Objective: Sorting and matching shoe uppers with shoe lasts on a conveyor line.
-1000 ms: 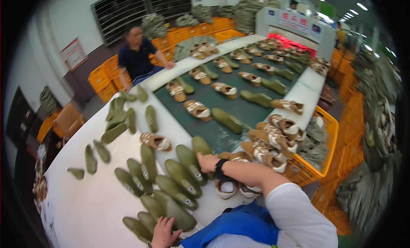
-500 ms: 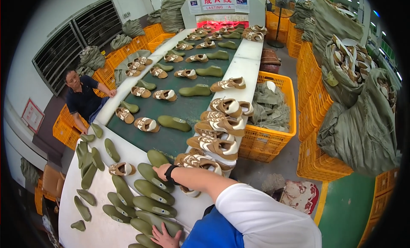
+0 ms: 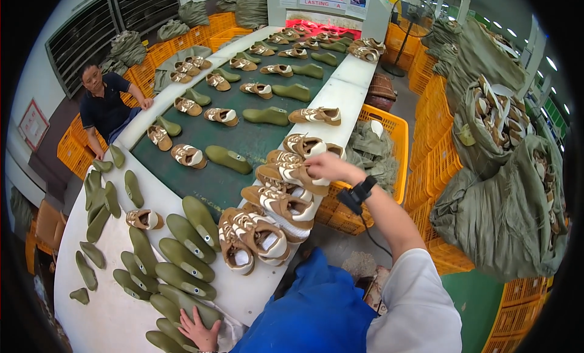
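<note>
My right hand is closed over the heel of a brown-and-white sneaker in the row piled along the right side of the line. Its fingertips are partly hidden against the shoe. My left hand lies flat, fingers spread, on a green shoe last near the table's front edge. Beside it, several more green lasts are lined up on the white tabletop. One small sneaker sits just behind those lasts. Nearer me than my right hand stand more sneakers.
Sneakers and lasts lie in rows on the dark green belt. A co-worker sits at its left side. To the right are a yellow crate holding grey-green cloth, stacked crates and bulging sacks. A fan stands farther back.
My right hand has left the green lasts and moved right and away from me onto the piled sneakers. My left hand stays on its last. The whole view has shifted somewhat.
</note>
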{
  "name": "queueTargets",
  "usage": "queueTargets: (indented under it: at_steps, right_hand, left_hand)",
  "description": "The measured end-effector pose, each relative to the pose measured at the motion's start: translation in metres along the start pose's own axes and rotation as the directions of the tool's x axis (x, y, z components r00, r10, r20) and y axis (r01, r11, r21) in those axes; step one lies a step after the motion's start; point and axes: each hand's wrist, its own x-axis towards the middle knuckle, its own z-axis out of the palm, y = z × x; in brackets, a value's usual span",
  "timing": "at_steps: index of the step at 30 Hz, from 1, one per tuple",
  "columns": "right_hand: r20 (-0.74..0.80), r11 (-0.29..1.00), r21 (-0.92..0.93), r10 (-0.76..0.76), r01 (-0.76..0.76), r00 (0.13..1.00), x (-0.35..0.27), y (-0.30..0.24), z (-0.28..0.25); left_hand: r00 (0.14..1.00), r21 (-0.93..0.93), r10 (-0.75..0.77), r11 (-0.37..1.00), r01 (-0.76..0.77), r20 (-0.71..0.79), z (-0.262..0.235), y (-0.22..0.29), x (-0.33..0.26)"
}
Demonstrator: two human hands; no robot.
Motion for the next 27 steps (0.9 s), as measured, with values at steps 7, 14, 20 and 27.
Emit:
queueTargets:
  at_steps: [7,14,20,27]
  right_hand:
    - [-0.275,0.784,-0.449,0.335,-0.429,0.901,0.078,0.141,-0.086]
    - [-0.263,0.756,-0.540,0.266,-0.370,0.927,0.173,0.218,-0.088]
    - [-0.102,0.709,-0.621,0.351,-0.335,0.931,0.185,0.249,-0.107]
    - [0.360,0.809,-0.541,0.468,-0.228,0.807,0.137,0.195,-0.084]
  left_hand:
    - [0.972,0.226,-0.177,0.964,0.140,0.156,-0.003,0.044,0.005]
    - [0.972,-0.084,-0.216,0.971,0.224,0.089,0.009,0.130,0.008]
    - [0.940,-0.152,-0.233,0.949,0.275,0.250,0.045,0.161,-0.017]
    - [0.882,-0.037,-0.429,0.895,0.444,0.193,0.084,0.189,-0.054]
